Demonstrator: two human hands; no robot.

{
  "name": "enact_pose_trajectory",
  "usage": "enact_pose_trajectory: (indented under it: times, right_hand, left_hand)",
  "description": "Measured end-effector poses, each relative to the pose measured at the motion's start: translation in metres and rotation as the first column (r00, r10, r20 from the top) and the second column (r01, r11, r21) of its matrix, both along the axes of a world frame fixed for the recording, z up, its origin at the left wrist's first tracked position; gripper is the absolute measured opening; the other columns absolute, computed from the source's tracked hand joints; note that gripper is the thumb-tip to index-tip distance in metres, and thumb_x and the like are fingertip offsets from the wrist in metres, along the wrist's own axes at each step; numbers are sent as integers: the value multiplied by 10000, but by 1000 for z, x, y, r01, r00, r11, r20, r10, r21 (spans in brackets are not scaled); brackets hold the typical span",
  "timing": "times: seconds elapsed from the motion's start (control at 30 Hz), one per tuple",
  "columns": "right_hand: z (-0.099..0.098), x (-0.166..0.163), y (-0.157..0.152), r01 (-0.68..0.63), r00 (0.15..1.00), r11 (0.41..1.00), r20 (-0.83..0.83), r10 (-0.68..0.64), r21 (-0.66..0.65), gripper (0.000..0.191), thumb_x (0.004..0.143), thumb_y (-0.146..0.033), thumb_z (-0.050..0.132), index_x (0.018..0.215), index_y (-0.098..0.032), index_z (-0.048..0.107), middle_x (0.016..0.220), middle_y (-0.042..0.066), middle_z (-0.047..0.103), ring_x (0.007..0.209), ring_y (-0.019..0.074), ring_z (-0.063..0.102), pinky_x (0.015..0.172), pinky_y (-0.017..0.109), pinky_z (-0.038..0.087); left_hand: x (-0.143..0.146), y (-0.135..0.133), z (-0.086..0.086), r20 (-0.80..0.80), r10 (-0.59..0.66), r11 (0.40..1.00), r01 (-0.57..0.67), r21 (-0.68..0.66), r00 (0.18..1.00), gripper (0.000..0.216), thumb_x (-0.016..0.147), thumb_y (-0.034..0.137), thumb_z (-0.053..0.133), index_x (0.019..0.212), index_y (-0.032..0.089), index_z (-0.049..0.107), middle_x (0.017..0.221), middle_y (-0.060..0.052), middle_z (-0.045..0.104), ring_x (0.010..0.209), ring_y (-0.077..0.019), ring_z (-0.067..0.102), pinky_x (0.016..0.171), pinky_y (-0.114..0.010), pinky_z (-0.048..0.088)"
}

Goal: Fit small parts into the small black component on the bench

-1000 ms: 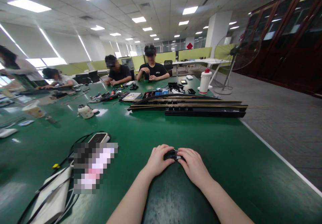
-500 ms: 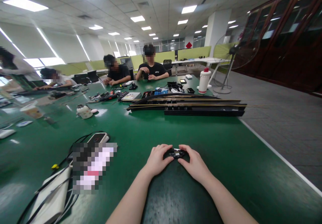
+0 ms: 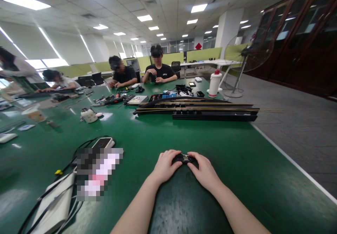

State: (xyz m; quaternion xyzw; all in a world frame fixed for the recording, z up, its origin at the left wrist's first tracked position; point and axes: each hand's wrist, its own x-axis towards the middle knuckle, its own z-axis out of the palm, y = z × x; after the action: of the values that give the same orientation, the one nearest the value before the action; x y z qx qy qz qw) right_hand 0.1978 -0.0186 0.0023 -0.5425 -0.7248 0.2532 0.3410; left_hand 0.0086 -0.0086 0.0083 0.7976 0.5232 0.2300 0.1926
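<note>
A small black object with a shiny, silvery middle (image 3: pixel 185 158) lies between my two hands, low over the green table (image 3: pixel 147 135). Its exact kind is too small to make out. My left hand (image 3: pixel 166 165) grips its left end, thumb in front and fingers behind. At the right end, my right hand (image 3: pixel 204 167) closes on it in the same way, with thumb and fingertips. The fingers cover both ends of the object, so only its middle shows.
Left of my hands lie a blurred-out phone (image 3: pixel 100 174), a white pouch-like item (image 3: pixel 54 206) and black cables. Ahead lie long black strips with thin brass-coloured rods (image 3: pixel 197 112). Beyond stand a white bottle (image 3: pixel 214 85) and a small jar (image 3: pixel 88 115). Several people sit across the table.
The object between my hands has tilted slightly, so its shiny middle looks darker. Both hands stay in nearly the same place.
</note>
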Motion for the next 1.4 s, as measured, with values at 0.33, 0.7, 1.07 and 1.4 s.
enact_pose_trajectory:
  times: [0.33,0.7,1.07,1.4]
  right_hand:
    - [-2,1,1,-15,999,1000,28,16,-13,280,797,-239,531,1066,-203,603,1100,72,664,1046,227,588,958,402,411]
    - [1,0,0,-10,999,1000,33,10,-16,258,796,-244,533,1035,-210,626,1081,72,675,1032,230,595,950,412,411]
    - [1,0,-1,-9,1000,1000,22,8,6,268,782,-248,551,1036,-207,626,1072,75,679,1020,233,601,938,419,419]
    - [0,0,0,-43,999,998,33,42,49,224,736,-258,632,955,-244,675,1106,71,673,1078,254,586,964,450,403]
  left_hand:
    - [0,1,-5,-1,-7,1000,7,25,1000,322,859,278,569,1179,255,552,1159,-30,615,1074,-219,533,907,-369,392]
    - [0,1,-3,6,-6,1000,6,13,1000,338,841,274,594,1175,243,557,1154,-29,617,1070,-216,536,911,-370,389]
    - [0,1,-2,9,-6,1000,6,8,1000,340,838,266,591,1176,258,556,1155,-30,615,1074,-222,531,914,-376,388]
    - [-3,2,-7,44,-32,999,31,21,999,472,757,259,685,1205,263,535,1161,-31,607,1081,-229,524,915,-372,380]
